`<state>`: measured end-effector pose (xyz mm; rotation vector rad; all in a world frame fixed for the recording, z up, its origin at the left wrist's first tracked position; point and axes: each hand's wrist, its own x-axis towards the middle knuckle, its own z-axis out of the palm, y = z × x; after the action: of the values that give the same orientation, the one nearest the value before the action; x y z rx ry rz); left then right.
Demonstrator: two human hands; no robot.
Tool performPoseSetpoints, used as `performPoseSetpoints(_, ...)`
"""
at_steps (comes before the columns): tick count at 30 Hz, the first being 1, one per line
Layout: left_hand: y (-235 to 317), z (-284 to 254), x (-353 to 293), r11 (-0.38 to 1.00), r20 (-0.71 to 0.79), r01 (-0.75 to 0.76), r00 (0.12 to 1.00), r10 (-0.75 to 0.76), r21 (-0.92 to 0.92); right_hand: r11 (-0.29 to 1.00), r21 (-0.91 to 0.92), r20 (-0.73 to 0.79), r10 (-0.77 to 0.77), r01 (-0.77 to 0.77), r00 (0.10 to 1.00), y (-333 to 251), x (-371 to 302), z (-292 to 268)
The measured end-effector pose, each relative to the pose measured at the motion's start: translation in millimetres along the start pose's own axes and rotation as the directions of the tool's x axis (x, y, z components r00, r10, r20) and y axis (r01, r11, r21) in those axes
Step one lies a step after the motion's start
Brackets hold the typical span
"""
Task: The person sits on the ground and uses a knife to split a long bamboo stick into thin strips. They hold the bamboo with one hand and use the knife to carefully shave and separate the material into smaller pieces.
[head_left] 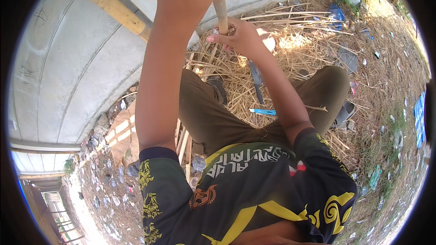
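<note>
My left arm (165, 72) reaches up past the top edge, so its hand is out of sight. A pale, slim bamboo pole (220, 7) comes down beside that forearm. At the pole's lower end is my right hand (243, 40), its thumb pointing left just under the tip and its other fingers curled behind, partly hidden. Below this hand a dark knife blade (256, 84) lies on the straw-like strips, its upper end hidden by my wrist. A light-blue box cutter (263, 111) rests between my legs.
Split bamboo strips and shavings (240, 81) cover the ground before me. A pale panel wall (68, 63) rises at left, with a bamboo beam (109, 4) across it. Sandals (347, 59) lie right of my knee. Litter and a blue striped cloth (420, 120) are farther right.
</note>
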<state>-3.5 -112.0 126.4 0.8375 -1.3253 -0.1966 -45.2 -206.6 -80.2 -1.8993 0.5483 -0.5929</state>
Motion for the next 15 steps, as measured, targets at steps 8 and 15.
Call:
performPoseSetpoints(8, 0, -45, 15, 0.996, -0.274, -0.056, 0.959, 0.075, 0.076, 0.789, -0.027, -0.01, 0.613, -0.613, 0.79, 235, 27, -48)
performPoseSetpoints(15, -46, -16, 10, 0.989, -0.405, -0.041, 0.909, 0.095, 0.141, 0.348, -0.663, -0.155, 0.802, -0.663, 0.577, 396, -96, 81)
